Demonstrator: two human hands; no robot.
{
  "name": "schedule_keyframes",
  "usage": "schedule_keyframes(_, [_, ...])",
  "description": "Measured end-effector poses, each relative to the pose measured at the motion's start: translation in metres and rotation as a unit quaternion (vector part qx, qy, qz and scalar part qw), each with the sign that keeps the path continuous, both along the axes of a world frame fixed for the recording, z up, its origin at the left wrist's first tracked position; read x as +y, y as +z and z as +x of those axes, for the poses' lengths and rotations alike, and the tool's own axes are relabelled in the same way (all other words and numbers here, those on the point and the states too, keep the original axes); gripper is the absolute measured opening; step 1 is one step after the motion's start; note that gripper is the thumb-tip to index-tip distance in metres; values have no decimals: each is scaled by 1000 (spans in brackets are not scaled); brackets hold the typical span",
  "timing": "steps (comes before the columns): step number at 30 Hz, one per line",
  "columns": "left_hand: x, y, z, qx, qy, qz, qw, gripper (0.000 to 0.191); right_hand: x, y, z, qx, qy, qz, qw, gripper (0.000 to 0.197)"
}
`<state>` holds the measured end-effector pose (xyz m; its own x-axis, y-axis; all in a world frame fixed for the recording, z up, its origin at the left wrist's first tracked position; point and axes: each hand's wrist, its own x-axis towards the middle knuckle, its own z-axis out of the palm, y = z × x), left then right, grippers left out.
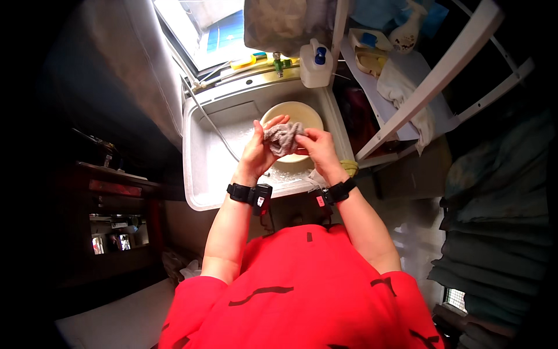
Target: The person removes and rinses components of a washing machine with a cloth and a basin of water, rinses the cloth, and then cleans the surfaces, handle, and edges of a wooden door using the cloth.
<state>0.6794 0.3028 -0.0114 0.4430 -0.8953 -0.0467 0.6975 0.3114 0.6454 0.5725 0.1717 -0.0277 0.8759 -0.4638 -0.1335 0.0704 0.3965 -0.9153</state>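
A bunched grey-brown knitted cloth [283, 138] is held between my two hands above a cream round basin [311, 114]. My left hand [257, 150] supports it from the left, palm up with the fingers spread behind it. On the other side, my right hand [320, 148] pinches the cloth's edge between thumb and fingers. The basin stands in the right part of a pale rectangular sink [201, 174]; my hands and the cloth hide its middle.
A grey hose [213, 126] runs down into the sink. Behind it are a green-handled tap [278, 65] and a white plastic jug [314, 70] with a blue cap. A white rack post [418, 94] slants up on the right. A yellow cloth [349, 167] lies over the sink's right corner.
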Motion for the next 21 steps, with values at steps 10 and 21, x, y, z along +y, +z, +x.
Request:
schedule_keyframes(10, [48, -52, 2, -47, -12, 189, 981, 74, 16, 11, -15, -83, -101, 191, 973, 21])
schedule_keyframes(21, [19, -36, -7, -17, 107, 117, 987, 29, 19, -4, -47, 154, 42, 15, 987, 36])
